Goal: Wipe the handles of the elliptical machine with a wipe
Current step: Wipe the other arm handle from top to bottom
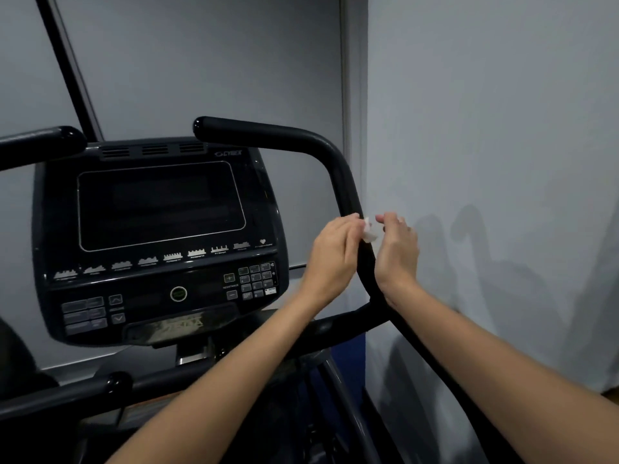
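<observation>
On the right handle [348, 195], mid-curve: both hands pinch a small white wipe [369, 231], left hand [331, 252] and right hand [397, 249] either side, fingers curled. Wrap it round the tube, then slide along. Handle smooth, glossy black; wipe thin, crumpled.

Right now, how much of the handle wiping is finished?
Nothing shows as finished; a wiped bar looks no different. In hand: the left hand and right hand hold a small white wipe at the right handle, midway up. The left handle likely remains.
</observation>
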`<action>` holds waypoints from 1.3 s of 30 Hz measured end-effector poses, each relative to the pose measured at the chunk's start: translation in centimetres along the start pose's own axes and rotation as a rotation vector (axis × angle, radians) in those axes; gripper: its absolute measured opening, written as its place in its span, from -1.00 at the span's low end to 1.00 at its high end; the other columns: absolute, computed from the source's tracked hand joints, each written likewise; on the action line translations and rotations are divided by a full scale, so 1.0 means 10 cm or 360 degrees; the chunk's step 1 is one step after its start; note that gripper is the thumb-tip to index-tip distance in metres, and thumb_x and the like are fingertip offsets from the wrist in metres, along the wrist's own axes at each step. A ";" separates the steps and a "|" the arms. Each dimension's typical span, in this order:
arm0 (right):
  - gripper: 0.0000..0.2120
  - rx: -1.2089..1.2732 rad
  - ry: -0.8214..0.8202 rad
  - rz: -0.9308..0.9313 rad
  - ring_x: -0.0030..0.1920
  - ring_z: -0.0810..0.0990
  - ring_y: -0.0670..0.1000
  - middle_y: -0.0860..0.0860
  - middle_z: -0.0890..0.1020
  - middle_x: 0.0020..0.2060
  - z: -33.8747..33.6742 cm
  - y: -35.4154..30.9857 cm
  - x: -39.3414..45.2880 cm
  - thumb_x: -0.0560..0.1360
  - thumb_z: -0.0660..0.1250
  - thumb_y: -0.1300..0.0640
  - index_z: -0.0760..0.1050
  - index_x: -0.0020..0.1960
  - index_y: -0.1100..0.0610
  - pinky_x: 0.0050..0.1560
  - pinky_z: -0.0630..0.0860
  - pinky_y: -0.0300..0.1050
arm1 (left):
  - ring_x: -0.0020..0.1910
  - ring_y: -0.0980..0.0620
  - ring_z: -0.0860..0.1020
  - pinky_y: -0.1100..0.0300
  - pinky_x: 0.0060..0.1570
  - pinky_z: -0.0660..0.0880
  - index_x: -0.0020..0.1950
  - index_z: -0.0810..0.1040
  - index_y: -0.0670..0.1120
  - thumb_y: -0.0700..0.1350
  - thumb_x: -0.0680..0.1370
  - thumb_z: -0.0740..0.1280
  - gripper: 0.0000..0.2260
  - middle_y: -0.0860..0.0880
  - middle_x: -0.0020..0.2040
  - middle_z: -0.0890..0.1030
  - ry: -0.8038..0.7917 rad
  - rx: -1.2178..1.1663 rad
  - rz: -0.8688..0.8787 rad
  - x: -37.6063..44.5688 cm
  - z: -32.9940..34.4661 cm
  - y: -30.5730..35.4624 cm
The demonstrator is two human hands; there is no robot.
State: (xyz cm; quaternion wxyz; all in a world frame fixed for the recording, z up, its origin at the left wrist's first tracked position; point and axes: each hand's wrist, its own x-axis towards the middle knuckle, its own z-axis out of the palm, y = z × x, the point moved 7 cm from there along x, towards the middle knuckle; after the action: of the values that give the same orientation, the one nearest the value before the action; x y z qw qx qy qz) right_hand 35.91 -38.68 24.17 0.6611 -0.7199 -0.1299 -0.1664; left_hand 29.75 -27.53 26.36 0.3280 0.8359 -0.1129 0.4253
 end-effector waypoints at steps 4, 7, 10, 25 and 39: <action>-0.64 0.0070 -0.0183 -0.0369 0.02 0.47 -0.15 0.00 0.56 -0.01 0.19 -0.43 -0.14 0.54 0.12 -0.13 0.60 0.01 0.05 0.06 0.33 -0.28 | -0.09 0.20 0.59 0.34 -0.08 0.50 0.09 0.73 -0.01 0.10 0.75 0.02 -0.52 -0.08 0.01 0.70 0.0368 -0.0897 -0.0947 -0.05 -0.53 -0.14; -0.57 0.0280 -0.0633 -0.0056 -0.07 0.56 -0.07 0.10 0.61 -0.01 0.56 -0.60 -0.32 0.59 0.17 -0.24 0.58 0.10 0.09 0.04 0.50 -0.08 | 0.15 0.12 0.66 0.19 0.21 0.54 0.12 0.68 -0.01 0.07 0.76 -0.03 -0.52 0.05 0.11 0.74 0.0451 -0.1268 -0.1001 -0.03 -0.89 -0.14; -0.48 0.0427 -0.1035 0.0186 -0.10 0.62 0.01 0.04 0.65 -0.08 0.96 -0.77 -0.58 0.59 0.20 -0.29 0.55 0.22 0.13 0.00 0.58 -0.02 | 0.10 0.12 0.67 0.13 0.15 0.58 0.21 0.65 -0.01 0.08 0.76 -0.04 -0.53 0.05 0.21 0.70 0.0516 -0.1330 -0.1031 -0.10 -1.19 -0.17; -0.78 0.0696 -0.1388 0.0458 -0.19 0.66 -0.03 0.03 0.71 -0.14 1.84 -0.99 -1.30 0.59 0.34 0.03 0.57 0.14 0.14 -0.07 0.55 -0.06 | 0.25 -0.07 0.62 -0.01 0.34 0.50 0.34 0.56 -0.02 0.21 0.73 -0.04 -0.50 -0.06 0.19 0.69 0.0656 -0.0801 -0.1167 -0.86 -2.36 -0.49; -0.83 -0.0036 -0.1457 -0.0074 -0.08 0.51 0.10 0.11 0.57 -0.02 2.41 -0.92 -2.21 0.61 0.14 0.07 0.41 0.03 0.17 -0.14 0.38 -0.06 | -0.26 0.01 0.57 0.11 -0.21 0.44 -0.12 0.62 -0.05 -0.01 0.64 0.30 -0.79 0.08 -0.28 0.59 0.0722 0.1318 -0.1026 -2.27 -3.93 -0.45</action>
State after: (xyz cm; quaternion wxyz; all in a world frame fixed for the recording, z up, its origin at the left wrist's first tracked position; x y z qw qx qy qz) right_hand 13.67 -13.16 21.79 0.5239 -0.7234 -0.4230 0.1528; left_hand -7.09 -0.84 23.18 0.1024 0.7747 0.3971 0.4813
